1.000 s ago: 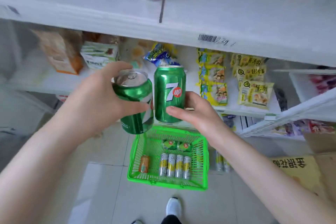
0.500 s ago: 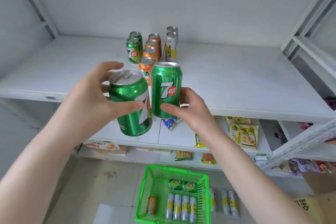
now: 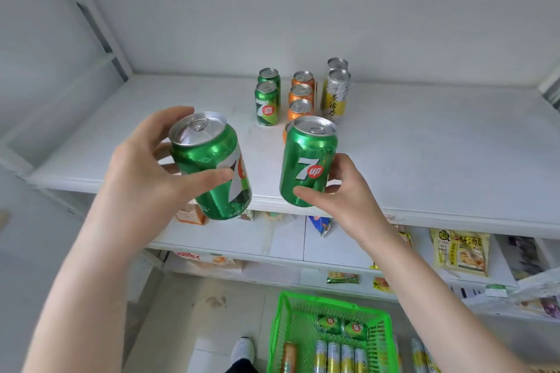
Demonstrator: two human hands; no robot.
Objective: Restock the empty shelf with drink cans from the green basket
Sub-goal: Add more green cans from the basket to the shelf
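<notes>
Left hand (image 3: 142, 172): grips the left can (image 3: 212, 166), thumb across the front, fingers behind the upper wall.
Left can: green, tilted, top leaning left; held at the front edge of the shelf (image 3: 424, 160), base below the edge line.
Right hand (image 3: 342, 191): grips the right can (image 3: 309, 160) low on its body, thumb in front, fingers behind.
Right can: green, near upright, logo facing the camera; base at the shelf's front edge. Contact with the shelf cannot be told.
Spacing: the two held cans are apart, side by side.
Green row (image 3: 266, 103): two cans upright at the shelf's rear centre.
Orange row (image 3: 300, 97): upright cans just right of the green row; the front one is partly hidden by the right can.
Yellow row (image 3: 338, 91): two tall slim cans, right of the orange row.
Basket (image 3: 274, 330): green, on the floor below the shelf; holds slim yellow cans (image 3: 339, 357), two green cans and one orange can, lying down.
Packets (image 3: 460, 251): yellow, on a lower level under the shelf.
</notes>
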